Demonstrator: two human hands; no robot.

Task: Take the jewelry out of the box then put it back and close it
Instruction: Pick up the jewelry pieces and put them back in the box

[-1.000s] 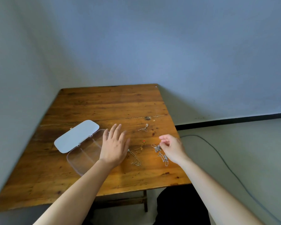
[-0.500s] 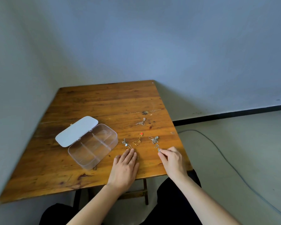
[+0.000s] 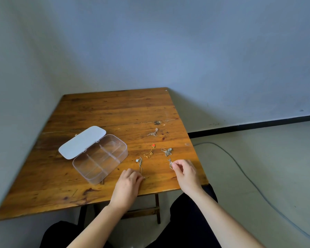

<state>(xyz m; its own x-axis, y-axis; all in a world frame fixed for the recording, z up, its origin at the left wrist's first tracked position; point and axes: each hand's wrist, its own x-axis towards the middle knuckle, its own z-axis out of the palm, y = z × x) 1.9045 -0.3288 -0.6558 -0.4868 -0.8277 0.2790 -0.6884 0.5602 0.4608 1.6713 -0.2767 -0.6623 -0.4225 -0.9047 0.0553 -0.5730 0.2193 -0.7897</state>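
Nowhere does the clear box carry readable writing.

dim soft daylight, sheen on table, edges warped.

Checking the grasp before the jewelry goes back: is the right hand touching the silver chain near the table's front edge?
Touching. The head view shows the right hand pinching the silver chain between fingertips.

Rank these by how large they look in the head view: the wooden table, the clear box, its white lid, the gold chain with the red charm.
1. Wooden table, by far the largest.
2. Clear box and white lid: they look alike, so I do not rank them.
3. Gold chain with the red charm, the smallest.
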